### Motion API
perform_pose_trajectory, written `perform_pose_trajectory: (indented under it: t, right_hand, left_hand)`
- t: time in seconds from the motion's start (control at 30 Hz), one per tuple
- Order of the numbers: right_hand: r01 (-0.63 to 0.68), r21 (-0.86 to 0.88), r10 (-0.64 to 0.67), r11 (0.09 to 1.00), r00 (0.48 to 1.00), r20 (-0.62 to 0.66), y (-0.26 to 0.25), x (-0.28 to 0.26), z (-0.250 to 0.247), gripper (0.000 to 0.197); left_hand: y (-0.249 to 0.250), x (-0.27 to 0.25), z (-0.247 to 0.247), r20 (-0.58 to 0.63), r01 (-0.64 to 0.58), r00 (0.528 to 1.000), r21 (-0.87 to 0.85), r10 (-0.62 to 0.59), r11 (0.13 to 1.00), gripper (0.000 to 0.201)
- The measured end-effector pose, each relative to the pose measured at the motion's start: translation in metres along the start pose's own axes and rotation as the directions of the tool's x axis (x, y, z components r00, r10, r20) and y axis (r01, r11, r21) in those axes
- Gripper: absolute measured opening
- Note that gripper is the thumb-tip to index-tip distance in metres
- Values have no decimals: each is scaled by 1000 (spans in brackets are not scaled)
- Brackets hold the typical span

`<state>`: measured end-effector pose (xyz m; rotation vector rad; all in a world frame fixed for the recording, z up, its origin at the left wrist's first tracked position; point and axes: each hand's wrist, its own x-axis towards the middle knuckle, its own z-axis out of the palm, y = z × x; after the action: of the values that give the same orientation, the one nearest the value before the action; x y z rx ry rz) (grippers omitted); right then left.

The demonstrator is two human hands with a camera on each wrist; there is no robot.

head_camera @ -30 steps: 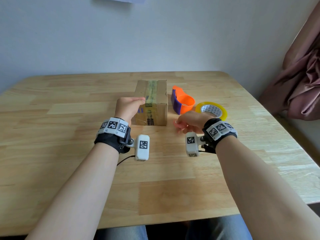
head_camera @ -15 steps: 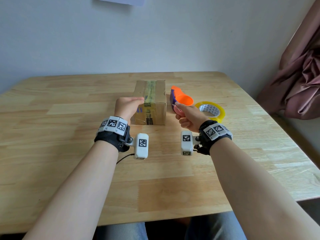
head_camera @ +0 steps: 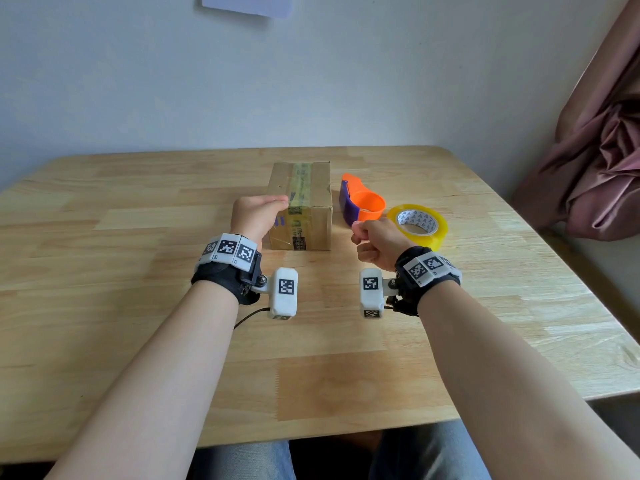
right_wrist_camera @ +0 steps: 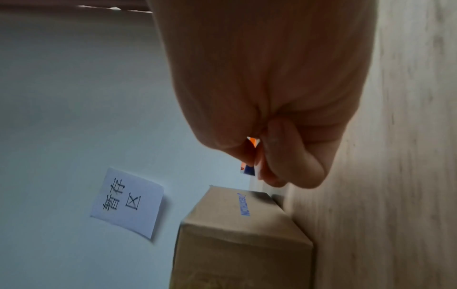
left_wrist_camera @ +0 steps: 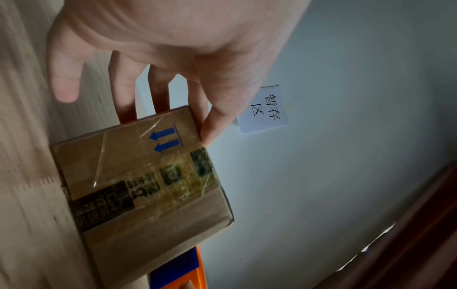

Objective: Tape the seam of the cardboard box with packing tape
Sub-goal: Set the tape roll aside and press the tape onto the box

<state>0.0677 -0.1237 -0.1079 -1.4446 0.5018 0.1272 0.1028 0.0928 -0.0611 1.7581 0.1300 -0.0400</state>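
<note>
A small cardboard box [head_camera: 311, 216], with old yellowish tape along its top seam, stands mid-table. My left hand [head_camera: 259, 215] holds its near left corner, thumb on the top edge and fingers down the left side; in the left wrist view the fingers [left_wrist_camera: 123, 93] lie behind the box [left_wrist_camera: 138, 185]. My right hand [head_camera: 376, 242] hovers in a fist just in front of the orange and purple tape dispenser [head_camera: 367, 204], touching nothing. The yellow packing tape roll [head_camera: 437, 233] lies flat to the right of that hand. In the right wrist view the curled fingers [right_wrist_camera: 284, 156] hold nothing.
The wooden table [head_camera: 138, 306] stretches bare to the left and in front of me. A pink curtain [head_camera: 595, 168] hangs past the table's right edge. A paper note [right_wrist_camera: 126, 203] is stuck on the wall behind the box.
Half a second ago my right hand reached up to the orange dispenser; it has now drawn back towards me with its fingers curled. My left hand has stayed on the box.
</note>
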Motion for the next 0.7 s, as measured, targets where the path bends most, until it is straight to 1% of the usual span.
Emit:
perform_pose_trajectory:
  t: [0.03,0.13,0.2,0.3,0.37,0.4,0.47,0.5,0.53,0.63,0.7]
  right_hand:
    - [-16,-39,16,999,1000,-10,0,0,1,29]
    - [-80,-167,83,983,996,15,0,-3,6,27]
    - [-105,-279,114,954,993,18,-3,-7,10,24]
    - [-136,-502,139,854,990,-31,-12,-14,12,35]
    - [-102,-604,98,791,994,-40,-19,-16,13,38]
    - [-46,-609,49,792,999,-11,-21,-15,14,37]
    - [95,-523,-60,847,995,84,-26,-16,17,38]
    - [145,-480,-96,865,988,125,-28,-17,20,40]
    - [166,-457,-108,874,983,150,-31,-19,24,42]
    - [107,-432,-65,896,992,111,-40,-23,32,38]
    - [102,-486,-49,868,991,121,-44,-25,34,36]
  left_hand:
    - [0,-1,0,-2,1,1000,3,-1,1000,22]
    - [-1,-1,0,1,-4,1000,13,4,1000,22]
    - [-1,-2,0,2,-4,1000,11,4,1000,21]
    - [-1,-3,-2,6,2,1000,10,-2,1000,21]
    - [-1,-3,-3,10,3,1000,17,-3,1000,21]
    - [-3,-2,-3,13,-2,1000,20,2,1000,21]
    - [-3,-3,-4,21,-4,1000,28,4,1000,20]
    - [-2,-5,-5,25,1,1000,29,-1,1000,20]
    - [-3,-4,-6,28,2,1000,29,-3,1000,19]
    - [-2,-5,-11,21,7,1000,54,-8,999,18]
    - [0,-5,-14,29,-2,1000,87,0,996,18]
